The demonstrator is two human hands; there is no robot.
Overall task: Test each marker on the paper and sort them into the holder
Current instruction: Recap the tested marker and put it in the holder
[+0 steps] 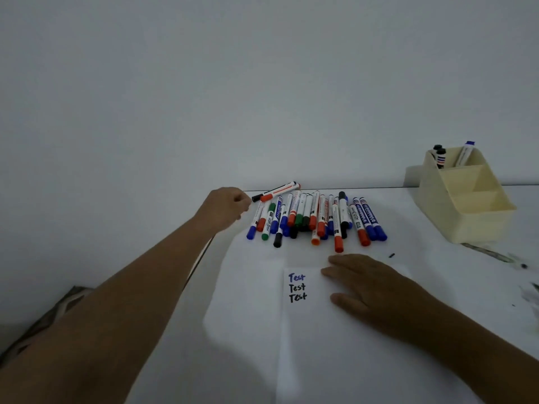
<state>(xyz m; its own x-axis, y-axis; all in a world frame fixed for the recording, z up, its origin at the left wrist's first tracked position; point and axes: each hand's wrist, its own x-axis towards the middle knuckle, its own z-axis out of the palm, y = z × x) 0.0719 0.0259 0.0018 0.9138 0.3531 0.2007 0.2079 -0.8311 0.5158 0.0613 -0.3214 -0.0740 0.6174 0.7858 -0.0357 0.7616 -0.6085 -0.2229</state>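
Left hand point(226, 207) reaches toward the black-capped marker point(274, 191) at the pile's point(315, 218) far left edge, fingers curled; contact cannot be confirmed. Right hand point(370, 284) lies flat, fingers straight, on the paper point(306, 330). Holder point(463, 205) stands right on the bench point(408, 252), three markers inside.

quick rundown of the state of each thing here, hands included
left hand: curled, reaching at the pile's left end
right hand: flat on the paper
paper: "Test" written three times
marker pile: capped, lying loose
holder: upright, markers in back compartments only
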